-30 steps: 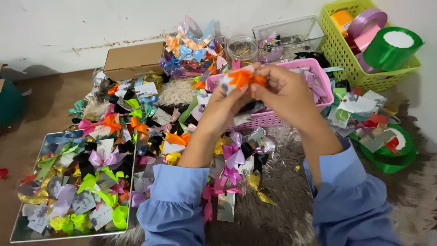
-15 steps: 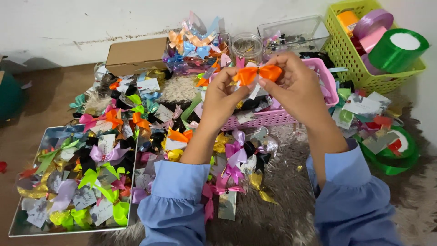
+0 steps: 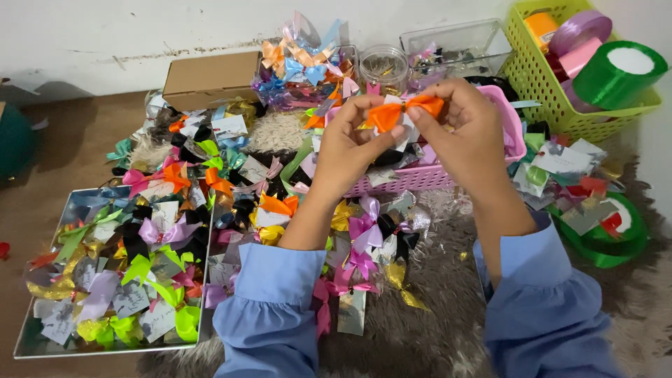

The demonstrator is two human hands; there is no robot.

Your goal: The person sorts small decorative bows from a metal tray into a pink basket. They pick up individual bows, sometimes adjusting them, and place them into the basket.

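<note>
My left hand (image 3: 348, 150) and right hand (image 3: 467, 133) pinch the orange bow (image 3: 404, 112) – fingers closed on its loops – above the pink basket (image 3: 514, 129).

Ribbon bows in pretty much every colour

The bow (image 3: 406, 110) being pinched is bright orange, sleeves (image 3: 269, 308) are light blue, the basket (image 3: 448, 175) behind is pink, the other basket (image 3: 553, 91) is lime green with a green ribbon roll (image 3: 616, 73) and a lilac one (image 3: 577, 31), the box (image 3: 210, 78) is plain brown cardboard, and the fluffy rug (image 3: 434, 315) is grey-brown.
</note>
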